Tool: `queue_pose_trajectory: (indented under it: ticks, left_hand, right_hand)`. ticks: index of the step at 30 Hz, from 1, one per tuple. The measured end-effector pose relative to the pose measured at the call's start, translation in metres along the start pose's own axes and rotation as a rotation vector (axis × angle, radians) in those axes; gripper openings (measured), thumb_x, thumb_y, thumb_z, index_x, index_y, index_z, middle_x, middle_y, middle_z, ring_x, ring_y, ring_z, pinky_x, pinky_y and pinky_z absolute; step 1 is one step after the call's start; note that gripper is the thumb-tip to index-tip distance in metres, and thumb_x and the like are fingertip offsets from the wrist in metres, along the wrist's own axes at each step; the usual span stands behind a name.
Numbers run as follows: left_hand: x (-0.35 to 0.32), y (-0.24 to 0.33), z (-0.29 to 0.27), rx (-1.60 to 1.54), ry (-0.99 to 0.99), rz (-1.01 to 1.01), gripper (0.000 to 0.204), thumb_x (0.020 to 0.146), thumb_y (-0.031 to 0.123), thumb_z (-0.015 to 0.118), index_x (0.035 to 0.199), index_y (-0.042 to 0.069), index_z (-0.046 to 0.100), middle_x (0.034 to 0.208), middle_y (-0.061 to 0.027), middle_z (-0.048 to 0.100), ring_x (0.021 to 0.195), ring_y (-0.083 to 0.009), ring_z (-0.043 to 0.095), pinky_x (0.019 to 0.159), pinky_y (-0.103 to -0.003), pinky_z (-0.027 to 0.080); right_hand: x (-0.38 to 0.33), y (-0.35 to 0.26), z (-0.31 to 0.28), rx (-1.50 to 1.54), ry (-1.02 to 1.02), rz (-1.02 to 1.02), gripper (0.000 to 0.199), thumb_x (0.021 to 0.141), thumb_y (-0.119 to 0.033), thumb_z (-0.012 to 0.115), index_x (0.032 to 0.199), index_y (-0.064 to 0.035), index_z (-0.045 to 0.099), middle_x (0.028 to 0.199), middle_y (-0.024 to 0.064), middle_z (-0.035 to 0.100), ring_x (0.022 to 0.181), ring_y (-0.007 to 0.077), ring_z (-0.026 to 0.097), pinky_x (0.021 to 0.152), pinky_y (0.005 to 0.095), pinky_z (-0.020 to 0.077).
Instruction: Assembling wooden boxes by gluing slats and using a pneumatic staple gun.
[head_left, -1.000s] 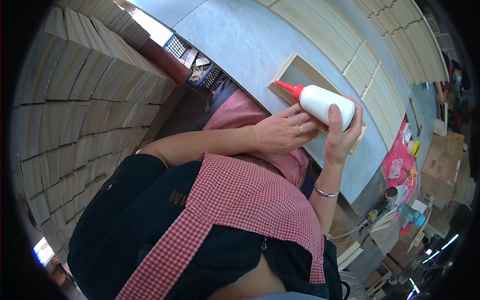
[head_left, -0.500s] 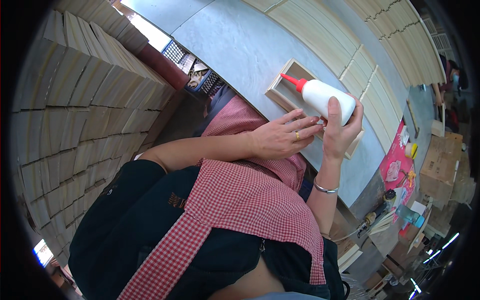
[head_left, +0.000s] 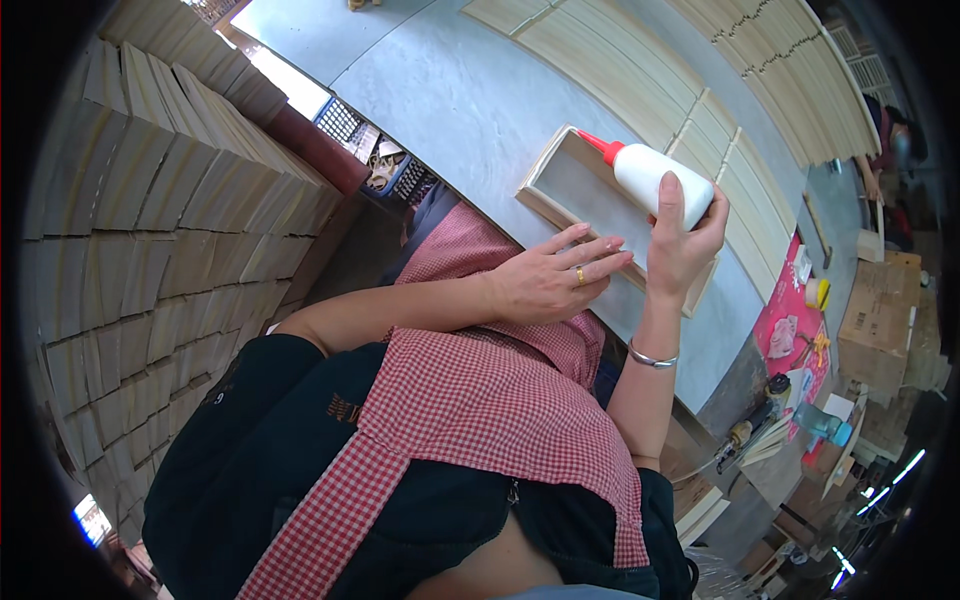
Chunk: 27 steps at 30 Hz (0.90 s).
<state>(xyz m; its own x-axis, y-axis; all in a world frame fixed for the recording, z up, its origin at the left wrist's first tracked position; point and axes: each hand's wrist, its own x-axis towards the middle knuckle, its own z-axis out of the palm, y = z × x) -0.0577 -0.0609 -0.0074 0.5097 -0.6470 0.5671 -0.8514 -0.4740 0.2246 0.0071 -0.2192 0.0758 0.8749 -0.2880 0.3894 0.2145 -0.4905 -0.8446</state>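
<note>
My right hand (head_left: 684, 236) is wrapped round a white squeeze bottle (head_left: 655, 180) with a red pointed nozzle. The bottle lies tilted in the air, its tip near the far left corner of a shallow rectangular wooden frame (head_left: 546, 208). That frame rests on the grey-white tabletop (head_left: 450, 85). My left hand (head_left: 548, 277) is at the frame's near side with fingers stretched out and nothing in them. Its fingertips overlap the near rail; whether they touch it I cannot tell. Part of the frame is hidden behind my hands and the bottle.
Rows of thin wooden strips (head_left: 610, 60) lie along the far side of the table. Tall stacks of wooden boards (head_left: 170, 180) stand at left. A blue basket (head_left: 405, 178) sits beside the table edge. To the right are a teal bottle (head_left: 822, 424) and a cardboard box (head_left: 878, 310).
My left hand has drawn slightly left, away from my right hand. The bottle's nozzle has shifted a little right over the frame, still held in my right hand.
</note>
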Motion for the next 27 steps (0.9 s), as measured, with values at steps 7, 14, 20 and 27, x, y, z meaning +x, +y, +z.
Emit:
queue_pose_trajectory:
  ticks: [7,14,20,27]
  left_hand:
    - [0.001,0.001,0.0,-0.026,0.028,-0.012,0.033,0.091,0.018,0.062,0.119,0.002,0.066,0.16,-0.0148,0.037,0.151,-0.0308,0.031,0.122,-0.052,0.026]
    - [0.002,0.002,0.001,-0.009,0.019,-0.011,0.03,0.091,0.02,0.062,0.115,0.002,0.066,0.16,-0.0147,0.037,0.15,-0.0301,0.032,0.121,-0.052,0.027]
    - [0.002,0.002,0.001,-0.032,-0.002,-0.026,0.031,0.091,0.024,0.065,0.115,0.005,0.066,0.161,-0.0129,0.036,0.15,-0.0295,0.031,0.121,-0.051,0.024]
    - [0.001,0.003,-0.001,-0.019,-0.034,-0.051,0.036,0.089,0.029,0.069,0.118,0.007,0.066,0.161,-0.0115,0.035,0.151,-0.0301,0.03,0.123,-0.053,0.02]
  right_hand:
    - [-0.004,-0.004,-0.03,-0.021,0.042,0.08,0.049,0.09,-0.034,0.077,0.116,0.0004,0.055,0.104,0.0147,0.062,0.086,0.0228,0.062,0.073,0.032,0.0536]
    - [-0.008,0.009,-0.069,-0.09,0.122,0.101,0.05,0.09,-0.037,0.076,0.116,0.0015,0.057,0.105,0.0153,0.062,0.086,0.0233,0.065,0.058,0.0271,0.0556]
    - [-0.011,0.022,-0.105,-0.156,0.197,0.115,0.05,0.089,-0.035,0.077,0.116,0.0013,0.056,0.104,0.0158,0.062,0.084,0.0234,0.064,0.059,0.0285,0.0559]
    - [-0.017,0.029,-0.141,-0.232,0.278,0.183,0.049,0.089,-0.035,0.077,0.114,0.0021,0.057,0.103,0.0171,0.064,0.081,0.024,0.066,0.054,0.0278,0.0557]
